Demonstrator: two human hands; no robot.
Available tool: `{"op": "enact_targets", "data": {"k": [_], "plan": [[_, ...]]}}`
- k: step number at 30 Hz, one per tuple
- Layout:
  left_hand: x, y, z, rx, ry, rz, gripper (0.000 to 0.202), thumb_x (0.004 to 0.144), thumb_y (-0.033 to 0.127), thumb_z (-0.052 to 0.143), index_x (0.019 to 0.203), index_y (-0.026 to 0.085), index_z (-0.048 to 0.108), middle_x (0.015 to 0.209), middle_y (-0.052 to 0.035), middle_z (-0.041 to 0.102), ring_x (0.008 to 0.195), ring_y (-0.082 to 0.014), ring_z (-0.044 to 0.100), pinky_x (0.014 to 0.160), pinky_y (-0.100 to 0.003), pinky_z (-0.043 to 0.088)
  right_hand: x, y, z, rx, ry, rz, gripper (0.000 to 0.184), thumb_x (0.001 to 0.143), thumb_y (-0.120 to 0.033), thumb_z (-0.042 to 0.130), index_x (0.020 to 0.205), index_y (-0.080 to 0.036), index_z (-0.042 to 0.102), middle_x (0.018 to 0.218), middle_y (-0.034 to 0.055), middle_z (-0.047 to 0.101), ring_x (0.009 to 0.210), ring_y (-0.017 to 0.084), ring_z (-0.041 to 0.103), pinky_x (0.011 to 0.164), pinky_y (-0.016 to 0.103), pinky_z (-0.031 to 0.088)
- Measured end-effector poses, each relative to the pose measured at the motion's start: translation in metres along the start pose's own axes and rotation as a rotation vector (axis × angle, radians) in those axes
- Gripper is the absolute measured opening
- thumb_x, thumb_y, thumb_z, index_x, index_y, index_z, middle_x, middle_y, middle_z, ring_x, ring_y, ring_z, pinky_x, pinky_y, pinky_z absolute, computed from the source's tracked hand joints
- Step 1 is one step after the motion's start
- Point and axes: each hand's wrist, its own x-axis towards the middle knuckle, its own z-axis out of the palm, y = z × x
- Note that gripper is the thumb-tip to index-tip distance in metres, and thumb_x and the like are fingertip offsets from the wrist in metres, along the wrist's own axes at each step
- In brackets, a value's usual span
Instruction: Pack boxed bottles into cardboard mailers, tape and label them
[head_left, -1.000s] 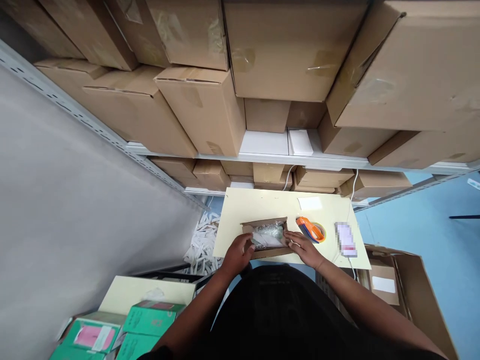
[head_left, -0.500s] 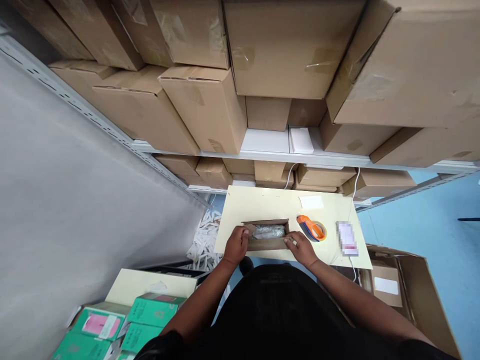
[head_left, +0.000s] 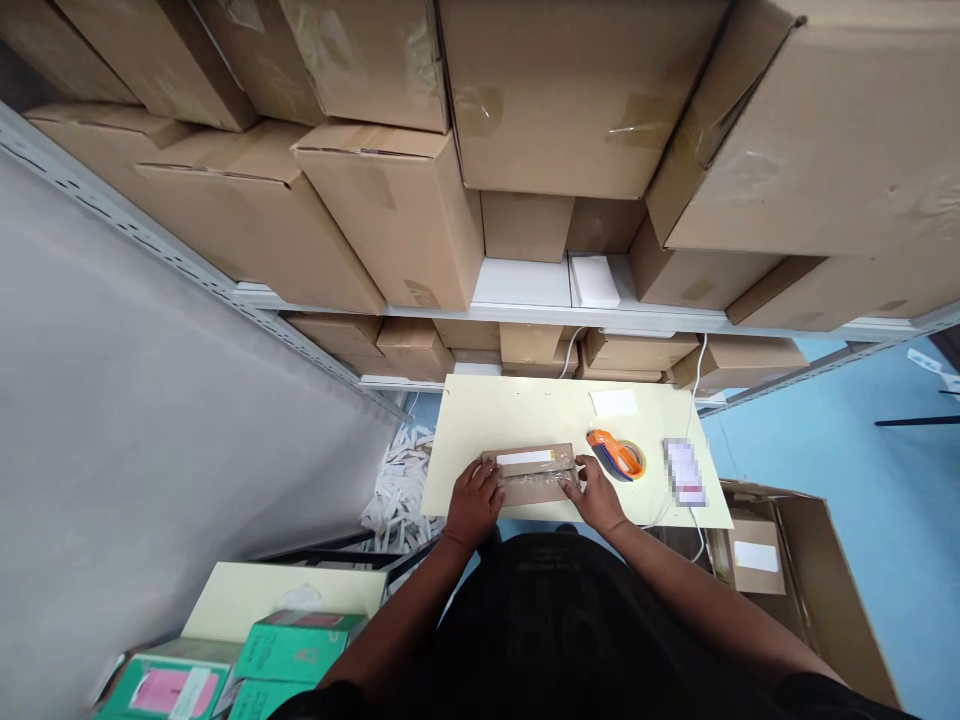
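A small brown cardboard box (head_left: pixel 531 472) lies on the pale yellow table (head_left: pixel 525 410) with its flaps folded shut and a white label on top. My left hand (head_left: pixel 474 503) grips its left end, fingers curled over the edge. Gripping the right end is my right hand (head_left: pixel 598 497). An orange tape dispenser (head_left: pixel 616 454) lies just right of the box. A blurred pink-and-white item (head_left: pixel 683 470) is further right, and a white slip (head_left: pixel 613 402) sits near the table's back.
Shelves stacked with large cardboard boxes (head_left: pixel 577 100) rise behind the table. An open carton (head_left: pixel 787 570) stands on the blue floor at right. Green boxes (head_left: pixel 292 650) lie at lower left beside a second pale board. White paper strips (head_left: pixel 397 485) litter the floor left of the table.
The box was open, showing a bubble-wrapped item inside. Both hands have folded the flaps down, so the box is closed and the wrapped item is hidden.
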Motion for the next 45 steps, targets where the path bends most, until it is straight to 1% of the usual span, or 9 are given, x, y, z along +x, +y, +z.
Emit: {"op": "enact_targets", "data": {"k": [5, 10, 17, 21, 24, 28, 33, 39, 45], "plan": [[0.002, -0.002, 0.008, 0.07, -0.02, -0.003, 0.037, 0.097, 0.026, 0.055, 0.131, 0.024, 0.067, 0.141, -0.012, 0.063, 0.135, -0.0362, 0.049, 0.113, -0.058, 0.034, 0.002, 0.038, -0.037, -0.167, 0.076, -0.002, 0.037, 0.096, -0.045, 0.051, 0.121, -0.02, 0.062, 0.118, 0.0159, 0.067, 0.119, 0.034, 0.06, 0.106, 0.052, 0.046], [0.009, 0.008, 0.009, 0.154, -0.143, 0.102, 0.038, 0.098, 0.018, 0.047, 0.13, 0.021, 0.067, 0.134, -0.0127, 0.067, 0.118, -0.0333, 0.057, 0.102, -0.051, 0.04, 0.024, 0.083, -0.039, -0.404, 0.042, 0.148, 0.039, 0.085, -0.039, 0.065, 0.121, -0.023, 0.064, 0.108, 0.0156, 0.07, 0.117, 0.037, 0.061, 0.1, 0.053, 0.046], [0.013, 0.025, 0.004, 0.142, -0.137, 0.088, 0.038, 0.087, 0.016, 0.056, 0.124, 0.018, 0.068, 0.129, -0.0127, 0.065, 0.117, -0.0315, 0.055, 0.102, -0.048, 0.043, 0.044, 0.093, -0.032, -0.455, -0.092, 0.532, 0.048, 0.091, -0.042, 0.056, 0.131, -0.015, 0.058, 0.106, 0.0198, 0.073, 0.094, 0.035, 0.072, 0.081, 0.044, 0.05], [0.021, 0.033, 0.005, 0.23, -0.162, 0.054, 0.018, 0.093, 0.024, 0.056, 0.101, 0.018, 0.07, 0.11, -0.0145, 0.066, 0.105, -0.0324, 0.056, 0.091, -0.049, 0.045, 0.051, 0.09, -0.044, -0.506, -0.206, 0.514, 0.036, 0.09, -0.043, 0.055, 0.11, -0.016, 0.068, 0.096, 0.0185, 0.074, 0.087, 0.034, 0.073, 0.078, 0.044, 0.05], [0.03, 0.034, 0.01, 0.298, -0.198, 0.062, 0.015, 0.094, 0.02, 0.054, 0.096, 0.017, 0.068, 0.102, -0.014, 0.064, 0.098, -0.0316, 0.056, 0.084, -0.047, 0.044, 0.055, 0.081, -0.055, -0.488, -0.175, 0.515, 0.034, 0.09, -0.045, 0.052, 0.102, -0.018, 0.069, 0.09, 0.0158, 0.074, 0.082, 0.032, 0.072, 0.073, 0.041, 0.049], [0.038, 0.03, 0.017, 0.253, -0.22, 0.186, 0.021, 0.097, 0.015, 0.048, 0.104, 0.02, 0.067, 0.101, -0.0114, 0.063, 0.094, -0.0281, 0.055, 0.086, -0.045, 0.043, 0.052, 0.061, -0.081, -0.253, 0.024, 0.499, 0.036, 0.089, -0.049, 0.047, 0.094, -0.02, 0.068, 0.079, 0.0101, 0.073, 0.073, 0.028, 0.068, 0.064, 0.035, 0.047], [0.032, 0.027, 0.016, 0.216, -0.215, 0.24, 0.014, 0.092, 0.017, 0.057, 0.099, 0.02, 0.069, 0.104, -0.0116, 0.063, 0.102, -0.0288, 0.053, 0.093, -0.045, 0.042, 0.043, 0.009, -0.108, 0.105, 0.064, 0.334, 0.041, 0.087, -0.06, 0.053, 0.089, -0.021, 0.066, 0.077, 0.0041, 0.071, 0.073, 0.025, 0.065, 0.063, 0.032, 0.047], [0.024, 0.034, 0.016, 0.169, -0.148, 0.096, 0.02, 0.088, 0.02, 0.058, 0.098, 0.02, 0.075, 0.099, -0.0129, 0.064, 0.105, -0.0317, 0.054, 0.098, -0.051, 0.041, 0.056, -0.071, -0.072, 0.155, -0.234, 0.082, 0.044, 0.087, -0.064, 0.059, 0.076, -0.022, 0.063, 0.067, 0.0009, 0.065, 0.067, 0.021, 0.061, 0.059, 0.029, 0.042], [0.023, 0.038, 0.011, 0.112, -0.166, 0.038, 0.025, 0.091, 0.019, 0.053, 0.1, 0.014, 0.076, 0.1, -0.0177, 0.071, 0.102, -0.0338, 0.061, 0.097, -0.054, 0.043, 0.069, -0.092, -0.036, -0.027, -0.394, -0.033, 0.039, 0.086, -0.061, 0.062, 0.084, -0.023, 0.07, 0.076, 0.0015, 0.073, 0.071, 0.021, 0.066, 0.063, 0.029, 0.045]]}}
